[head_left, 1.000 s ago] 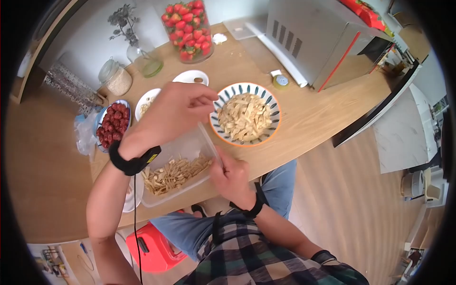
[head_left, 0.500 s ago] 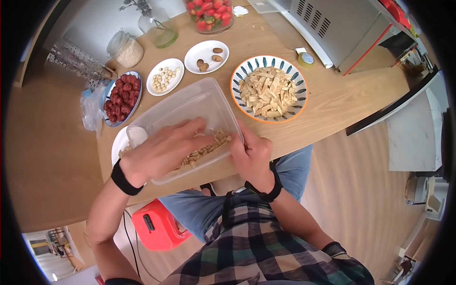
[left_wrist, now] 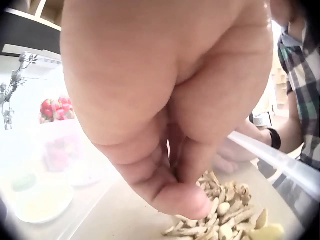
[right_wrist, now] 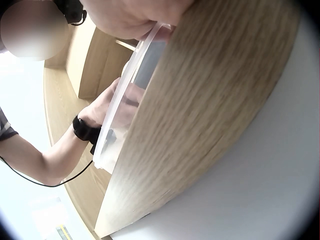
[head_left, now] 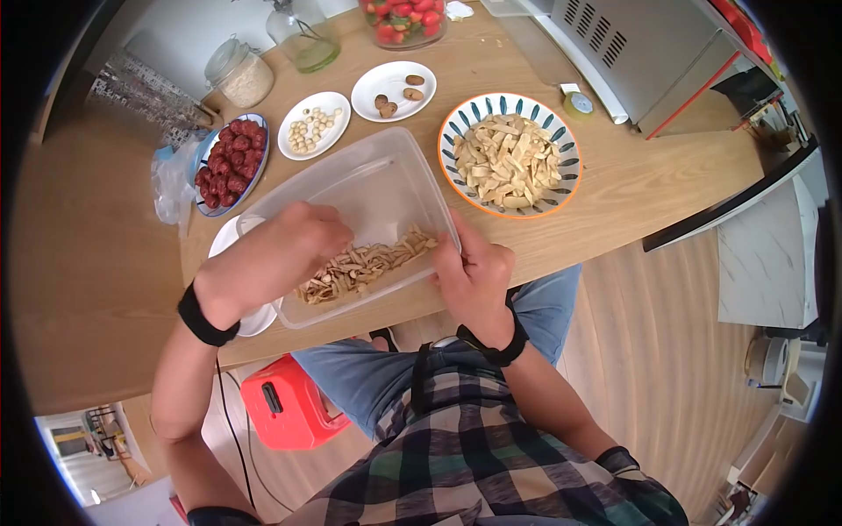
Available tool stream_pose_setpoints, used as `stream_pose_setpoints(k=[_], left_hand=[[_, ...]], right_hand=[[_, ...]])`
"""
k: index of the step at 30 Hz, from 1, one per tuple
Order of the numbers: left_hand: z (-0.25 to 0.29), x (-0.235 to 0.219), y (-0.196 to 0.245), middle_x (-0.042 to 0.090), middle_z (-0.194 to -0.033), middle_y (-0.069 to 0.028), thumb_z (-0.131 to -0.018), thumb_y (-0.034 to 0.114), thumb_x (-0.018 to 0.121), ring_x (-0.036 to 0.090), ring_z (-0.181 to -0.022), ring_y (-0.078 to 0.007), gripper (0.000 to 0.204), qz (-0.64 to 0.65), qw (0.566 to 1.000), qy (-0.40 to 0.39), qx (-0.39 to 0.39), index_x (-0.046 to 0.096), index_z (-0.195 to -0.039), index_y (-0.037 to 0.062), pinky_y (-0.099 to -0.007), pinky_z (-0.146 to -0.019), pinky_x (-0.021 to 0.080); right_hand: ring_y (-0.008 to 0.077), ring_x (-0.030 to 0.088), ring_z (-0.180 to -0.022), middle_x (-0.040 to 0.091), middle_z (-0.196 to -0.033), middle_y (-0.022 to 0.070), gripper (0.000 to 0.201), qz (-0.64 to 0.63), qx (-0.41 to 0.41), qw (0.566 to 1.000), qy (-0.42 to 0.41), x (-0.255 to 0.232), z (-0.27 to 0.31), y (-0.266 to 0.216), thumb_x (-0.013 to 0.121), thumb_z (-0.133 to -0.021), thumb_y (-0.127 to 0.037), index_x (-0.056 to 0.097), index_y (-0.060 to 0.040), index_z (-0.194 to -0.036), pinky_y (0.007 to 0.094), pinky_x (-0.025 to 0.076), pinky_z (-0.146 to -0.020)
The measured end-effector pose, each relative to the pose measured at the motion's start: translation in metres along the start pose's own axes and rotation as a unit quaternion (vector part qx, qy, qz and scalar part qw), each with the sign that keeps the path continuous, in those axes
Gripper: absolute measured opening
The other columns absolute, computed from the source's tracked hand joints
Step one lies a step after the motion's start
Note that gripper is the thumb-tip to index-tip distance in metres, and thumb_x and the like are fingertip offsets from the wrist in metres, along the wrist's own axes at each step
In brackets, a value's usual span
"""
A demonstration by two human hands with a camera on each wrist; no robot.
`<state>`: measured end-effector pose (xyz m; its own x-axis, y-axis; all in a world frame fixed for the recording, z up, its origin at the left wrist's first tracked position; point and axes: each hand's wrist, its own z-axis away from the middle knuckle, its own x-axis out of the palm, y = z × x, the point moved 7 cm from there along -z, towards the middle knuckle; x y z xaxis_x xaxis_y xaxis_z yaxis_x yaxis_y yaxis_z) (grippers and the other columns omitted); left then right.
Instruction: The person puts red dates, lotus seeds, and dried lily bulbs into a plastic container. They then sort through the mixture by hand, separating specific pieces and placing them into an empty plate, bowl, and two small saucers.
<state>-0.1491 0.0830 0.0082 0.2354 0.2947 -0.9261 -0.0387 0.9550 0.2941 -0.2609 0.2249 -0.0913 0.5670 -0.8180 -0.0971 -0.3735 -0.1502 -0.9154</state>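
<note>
A translucent plastic box [head_left: 368,180] stands near the table's front edge, with thin dried beige strips [head_left: 377,266] heaped along its near side. My left hand [head_left: 294,250] reaches inside, fingers curled down at the pile. In the left wrist view, the left hand's bunched fingertips [left_wrist: 187,200] come right at the strips, among which a few rounder pale pieces lie; I cannot tell whether a piece is between them. My right hand [head_left: 474,276] grips the box's right rim, thumb inside. A patterned bowl [head_left: 572,167] with an orange rim holds larger pale slices [head_left: 504,162] behind the right hand.
Behind the box are a plate of dark red dates [head_left: 232,162], a white plate of pale round seeds [head_left: 316,127] and one with several brown nuts [head_left: 395,90]. A white plate [head_left: 256,323] sits partly under the box. Farther back are a grain jar [head_left: 246,79], strawberries [head_left: 403,22] and a microwave [head_left: 614,53].
My left hand came back from beside the patterned bowl into the box, first with fingers spread, now curled and lower left over the strips. My right hand kept its grip on the rim.
</note>
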Motion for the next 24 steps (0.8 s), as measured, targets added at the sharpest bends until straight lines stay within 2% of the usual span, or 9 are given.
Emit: stream_pose_setpoints(k=[2,4,8,13,15,17,18,22,24], left_hand=[[0.004,-0.012,0.007,0.068,-0.088,-0.0153,-0.081,-0.006,0.065,0.068,-0.080,-0.0323,0.019,0.005,0.999,0.036,0.031,0.070,-0.100,-0.0051,-0.0367,-0.069,0.055],[0.010,-0.018,-0.005,0.069,-0.078,-0.0136,-0.088,-0.007,0.066,0.068,-0.061,-0.0229,0.012,0.231,0.964,0.068,-0.113,0.070,-0.099,-0.0074,-0.0318,-0.053,0.053],[0.038,-0.020,-0.019,0.068,-0.073,-0.0118,-0.093,-0.005,0.065,0.063,-0.049,-0.0154,0.008,0.336,0.922,0.121,-0.148,0.070,-0.099,-0.0088,-0.0273,-0.044,0.048],[0.121,-0.031,-0.047,0.070,-0.075,-0.0136,-0.094,-0.002,0.065,0.060,-0.046,-0.0137,0.008,0.453,0.803,0.302,-0.240,0.068,-0.099,-0.0081,-0.0250,-0.041,0.044],[0.151,-0.016,-0.065,0.069,-0.076,-0.0122,-0.097,-0.002,0.062,0.058,-0.047,-0.0093,0.009,0.445,0.803,0.304,-0.254,0.066,-0.102,-0.0069,-0.0236,-0.041,0.040],[0.177,0.017,-0.088,0.069,-0.075,-0.0108,-0.097,-0.001,0.063,0.056,-0.046,-0.0076,0.009,0.426,0.772,0.277,-0.382,0.067,-0.102,-0.0065,-0.0230,-0.041,0.037],[0.181,0.029,-0.091,0.068,-0.074,-0.0079,-0.097,0.002,0.063,0.055,-0.047,-0.0062,0.008,0.429,0.762,0.278,-0.398,0.068,-0.097,-0.0050,-0.0232,-0.041,0.036],[0.184,0.062,-0.103,0.065,-0.070,-0.0033,-0.097,0.008,0.062,0.054,-0.050,-0.0057,0.016,0.413,0.784,0.232,-0.401,0.068,-0.089,-0.0040,-0.0225,-0.046,0.039],[0.185,0.064,-0.108,0.065,-0.071,-0.0033,-0.097,0.008,0.062,0.055,-0.051,-0.0060,0.015,0.410,0.779,0.253,-0.402,0.069,-0.092,-0.0047,-0.0229,-0.048,0.040]], right_hand=[[0.0120,0.051,-0.042,0.049,-0.053,0.0082,0.033,-0.001,0.005,1.000,0.000,0.000,0.001,0.001,0.061,-0.088,0.001,0.068,0.0060,-0.119,0.0302,0.043,-0.044],[0.0110,0.051,-0.043,0.050,-0.053,0.0078,0.032,0.001,0.008,1.000,0.003,0.000,0.001,0.002,0.061,-0.088,0.001,0.069,0.0056,-0.118,0.0298,0.042,-0.044],[0.0108,0.050,-0.042,0.049,-0.052,0.0073,0.032,0.006,0.015,1.000,-0.002,0.001,0.003,0.007,0.062,-0.088,-0.001,0.069,0.0047,-0.119,0.0295,0.042,-0.044],[0.0095,0.057,-0.045,0.053,-0.052,0.0056,0.034,0.010,0.048,0.999,-0.012,0.000,0.004,0.011,0.061,-0.091,-0.004,0.069,0.0029,-0.123,0.0279,0.045,-0.046],[0.0091,0.061,-0.048,0.056,-0.053,0.0041,0.033,-0.005,0.061,0.998,-0.023,0.002,0.004,0.007,0.059,-0.093,-0.004,0.069,0.0028,-0.124,0.0267,0.048,-0.047],[0.0089,0.062,-0.049,0.059,-0.056,0.0035,0.033,-0.020,0.082,0.996,-0.018,0.001,0.004,0.009,0.058,-0.094,-0.004,0.068,0.0043,-0.124,0.0261,0.049,-0.048],[0.0088,0.062,-0.050,0.062,-0.060,0.0037,0.032,-0.033,0.086,0.996,-0.015,0.001,0.004,0.010,0.057,-0.095,-0.004,0.068,0.0057,-0.124,0.0257,0.050,-0.048],[0.0085,0.061,-0.050,0.063,-0.062,0.0033,0.032,-0.037,0.082,0.996,-0.022,0.002,0.004,0.007,0.056,-0.097,-0.004,0.068,0.0064,-0.124,0.0255,0.049,-0.048],[0.0080,0.060,-0.049,0.063,-0.062,0.0027,0.032,-0.049,0.082,0.995,-0.019,0.001,0.004,0.009,0.055,-0.098,-0.005,0.068,0.0062,-0.124,0.0256,0.049,-0.047]])
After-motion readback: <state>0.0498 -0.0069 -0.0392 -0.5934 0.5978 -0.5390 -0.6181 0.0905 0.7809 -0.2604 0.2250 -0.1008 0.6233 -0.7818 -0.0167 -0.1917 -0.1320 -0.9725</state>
